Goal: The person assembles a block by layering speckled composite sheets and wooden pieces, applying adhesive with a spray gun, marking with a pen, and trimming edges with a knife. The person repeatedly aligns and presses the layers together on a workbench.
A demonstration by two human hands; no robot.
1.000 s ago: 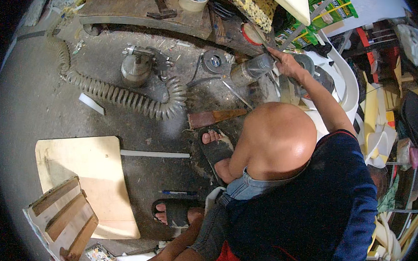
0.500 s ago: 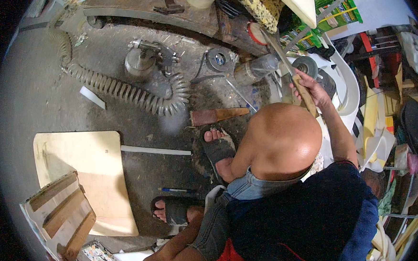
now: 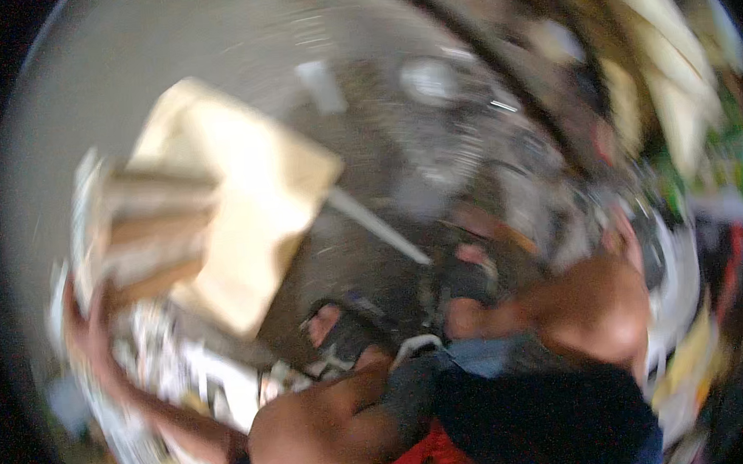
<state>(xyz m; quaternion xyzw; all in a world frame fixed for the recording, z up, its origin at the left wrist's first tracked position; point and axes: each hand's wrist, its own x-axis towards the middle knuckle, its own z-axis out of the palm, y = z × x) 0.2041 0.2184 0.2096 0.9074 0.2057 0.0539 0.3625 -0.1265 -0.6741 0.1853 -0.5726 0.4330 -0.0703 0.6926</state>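
The whole view is smeared by motion. At the far left my left hand [image 3: 88,322] is closed on the edge of a small board with wooden slats [image 3: 155,237] across its face. This board overlaps a large pale panel [image 3: 253,175] on the floor. My right hand [image 3: 623,238] is on the right, just beyond my knee, near a white basin [image 3: 678,264]. Blur hides its fingers, and I cannot make out whether anything is in it.
A thin white strip [image 3: 380,225] lies between the panel and my sandalled foot. Farther off are a short white piece [image 3: 322,86], a blurred metal cup [image 3: 430,79] and a dark bench edge [image 3: 497,63]. White scraps [image 3: 223,377] lie by my left leg.
My view has swung left, so the panel and floor things sit farther right. My left hand shows more fully on the slatted board. The wooden-handled blade in my right hand is no longer discernible.
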